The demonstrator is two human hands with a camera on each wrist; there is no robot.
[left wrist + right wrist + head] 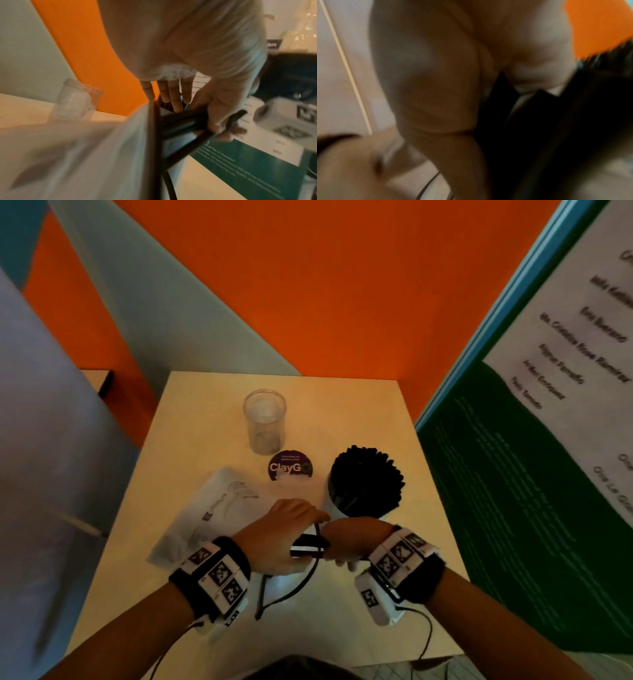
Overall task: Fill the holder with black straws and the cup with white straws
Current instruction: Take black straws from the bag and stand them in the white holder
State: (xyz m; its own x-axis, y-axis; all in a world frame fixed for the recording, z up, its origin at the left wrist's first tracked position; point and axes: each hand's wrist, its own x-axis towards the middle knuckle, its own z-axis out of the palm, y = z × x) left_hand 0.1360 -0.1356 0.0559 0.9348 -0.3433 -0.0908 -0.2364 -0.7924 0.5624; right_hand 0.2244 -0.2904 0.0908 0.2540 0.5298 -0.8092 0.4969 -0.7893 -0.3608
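A white holder [334, 508] packed with black straws [366, 477] stands right of the table's middle. The clear cup [264, 422] [77, 100] stands behind it with no straws in it. My two hands meet at the near edge in front of the holder. My right hand [352, 539] [221, 115] grips a bundle of black straws [308, 546] [181, 124]. My left hand [284, 532] [171, 94] reaches down with its fingers at the mouth of a translucent plastic bag [212, 515] [85, 155] and seems to pinch its edge. The right wrist view is blurred, showing palm and dark straws [539, 121].
A round purple ClayGo sticker [290, 470] lies between cup and holder. An orange wall [342, 285] backs the table [394, 419], and a green and white poster [513, 474] stands along its right side. Black cables [291, 587] trail from my wristbands over the near edge.
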